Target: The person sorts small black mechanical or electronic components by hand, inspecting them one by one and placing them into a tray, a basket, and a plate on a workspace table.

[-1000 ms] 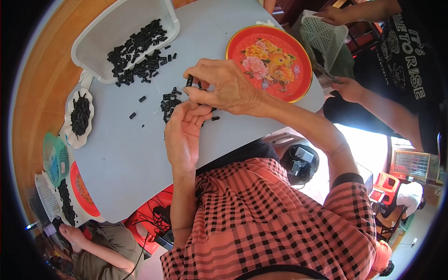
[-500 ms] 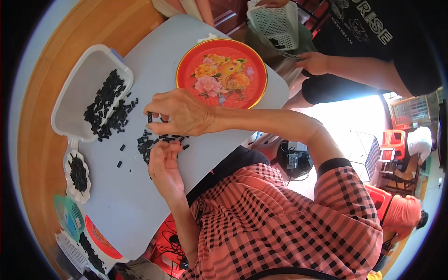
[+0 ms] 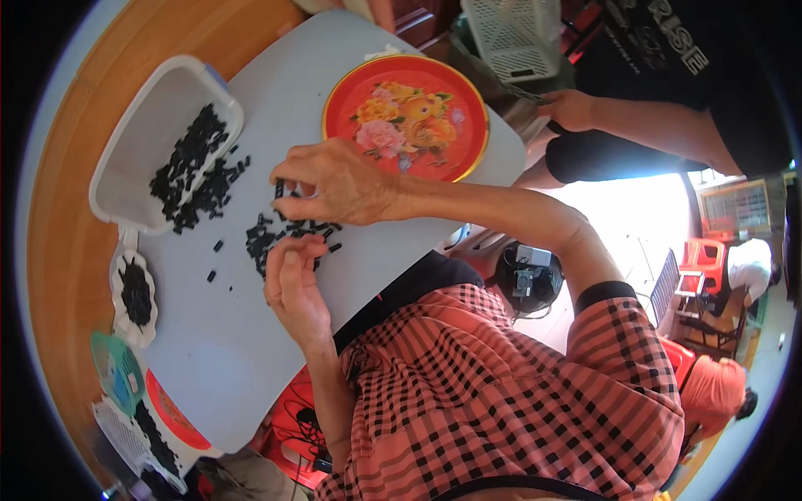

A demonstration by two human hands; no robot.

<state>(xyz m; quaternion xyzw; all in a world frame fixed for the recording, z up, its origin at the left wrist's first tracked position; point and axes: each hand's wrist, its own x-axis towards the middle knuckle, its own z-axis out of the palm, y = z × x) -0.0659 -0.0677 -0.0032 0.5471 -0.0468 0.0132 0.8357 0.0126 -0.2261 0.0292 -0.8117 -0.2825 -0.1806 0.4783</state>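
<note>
Well, right hand (image 3: 341,181): pinched a small black piece (image 3: 280,191) narrowly between thumb and bent finger; reached in from three o'clock.
Held piece: stuck out at nine o'clock from the knuckles, over the desk (image 3: 209,359).
Left hand (image 3: 296,285): rested at seven o'clock from the right one, fingers half curled at the pile's near edge; could not tell whether gripping anything.
Black pile (image 3: 261,242): lay loosely heaped on the desk, at eight o'clock from the right hand, partly hidden behind the fingers.
Stray pieces (image 3: 218,245): lay apart from the pile, one at nine o'clock, another at eight.
White tub (image 3: 134,138): stood at ten o'clock from the pile, with many black pieces inside and more just past the rim.
Scalloped dish (image 3: 139,335): sat at eight o'clock from the pile, filled with thin black strips (image 3: 136,292).
Green basket (image 3: 107,356): showed at six o'clock from the dish.
Flowered red tray (image 3: 355,88): lay between one and two o'clock from the right hand.
Co-worker's hand (image 3: 575,110): appeared at three o'clock from the tray, well apart; could not tell the grip.
Perforated basket (image 3: 511,37): hung at two o'clock from the tray.
</note>
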